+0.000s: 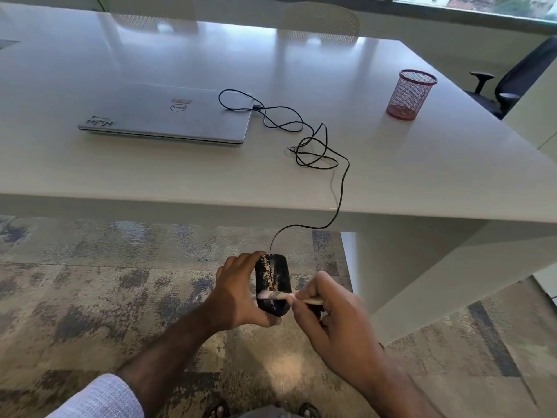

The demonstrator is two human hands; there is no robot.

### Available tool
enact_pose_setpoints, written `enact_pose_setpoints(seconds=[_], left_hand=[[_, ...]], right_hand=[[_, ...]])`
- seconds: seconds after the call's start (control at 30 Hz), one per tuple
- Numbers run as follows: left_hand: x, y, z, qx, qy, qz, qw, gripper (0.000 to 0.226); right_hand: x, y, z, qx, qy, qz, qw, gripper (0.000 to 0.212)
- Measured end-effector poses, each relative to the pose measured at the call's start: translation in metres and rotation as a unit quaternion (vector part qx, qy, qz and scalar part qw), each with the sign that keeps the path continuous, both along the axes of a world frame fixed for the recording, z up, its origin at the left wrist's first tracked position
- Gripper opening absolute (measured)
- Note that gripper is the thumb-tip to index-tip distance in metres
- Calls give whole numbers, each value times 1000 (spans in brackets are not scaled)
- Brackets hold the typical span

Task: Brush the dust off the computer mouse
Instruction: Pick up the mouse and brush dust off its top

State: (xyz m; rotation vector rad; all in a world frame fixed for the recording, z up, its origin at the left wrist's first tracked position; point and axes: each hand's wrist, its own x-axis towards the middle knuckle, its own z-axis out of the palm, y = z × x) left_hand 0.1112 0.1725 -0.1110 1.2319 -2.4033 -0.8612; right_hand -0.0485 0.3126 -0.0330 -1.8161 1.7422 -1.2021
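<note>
The dusty black mouse [272, 282] is held in the air over the carpet [90, 282], in front of the table [422, 176]. The left hand [238, 294] grips its side; the right hand [334, 318] pinches a brush [277, 295] whose bristles touch the mouse's top.

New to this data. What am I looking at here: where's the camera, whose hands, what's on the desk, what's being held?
There is no robot. One wide-angle camera sits on a person's head, looking forward and down, so the arms coming in from the bottom are the wearer's own. The left hand grips a black computer mouse speckled with pale dust, held out over the carpet, off the table. The right hand pinches a small brush, with its bristles on the mouse. The mouse's cable runs up over the edge of the white table in loose loops toward a closed laptop. A red mesh pen cup stands farther right.
</note>
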Motion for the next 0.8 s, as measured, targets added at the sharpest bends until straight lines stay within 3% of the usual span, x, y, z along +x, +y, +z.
enact_pose_setpoints(seconds=[0.17,0.37,0.57,0.8], left_hand=[[1,3,-2,-8,8,-7,1000,124],[1,5,-4,-15,15,-12,1000,123],[-1,4,-4,-18,10,-12,1000,124],[0,3,-5,-17,8,-7,1000,127]], right_hand=[[6,0,-9,-4,10,-64,998,19],[11,-2,-9,-14,-7,-65,998,14],[13,-2,-10,13,58,-52,997,15],[5,-2,-4,-11,29,-68,997,15]])
